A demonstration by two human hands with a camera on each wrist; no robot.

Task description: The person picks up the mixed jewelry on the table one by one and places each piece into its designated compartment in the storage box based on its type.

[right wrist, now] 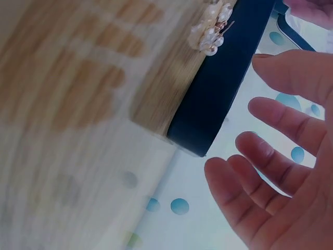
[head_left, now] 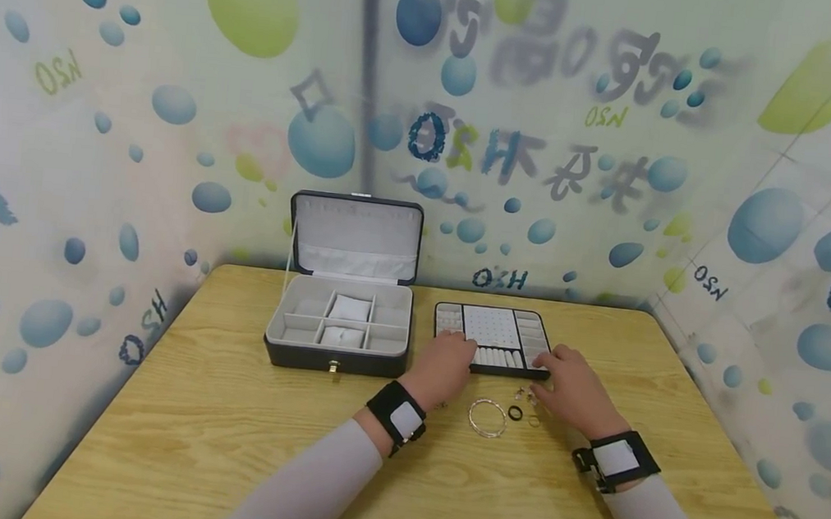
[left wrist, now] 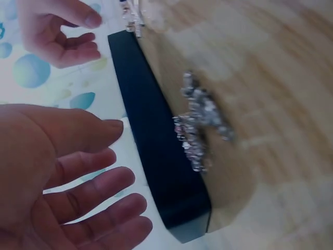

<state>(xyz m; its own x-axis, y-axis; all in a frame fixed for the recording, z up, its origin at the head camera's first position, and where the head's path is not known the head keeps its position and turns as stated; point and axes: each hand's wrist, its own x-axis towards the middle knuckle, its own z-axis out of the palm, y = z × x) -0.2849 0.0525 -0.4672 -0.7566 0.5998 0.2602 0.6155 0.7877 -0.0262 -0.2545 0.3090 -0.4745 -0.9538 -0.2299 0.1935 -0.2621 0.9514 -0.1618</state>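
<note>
Two hands [head_left: 443, 367] [head_left: 573, 389] over one tray [head_left: 492, 339]

Just beyond the fingers lies a black tray [head_left: 492, 338] with white and grey compartments, left of the left hand a black box [head_left: 339, 319] lined in grey, on a yellow wood-grain table [head_left: 223, 424] before blue-and-green spotted walls [head_left: 99, 141].

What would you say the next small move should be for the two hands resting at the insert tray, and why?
Probably close both hands on the ends of the insert tray. The left hand and right hand are open at its near edge, the wrist views showing straight fingers holding nothing. The jewellery box stands open beside it, and the bangle and rings lie loose on the table.
</note>
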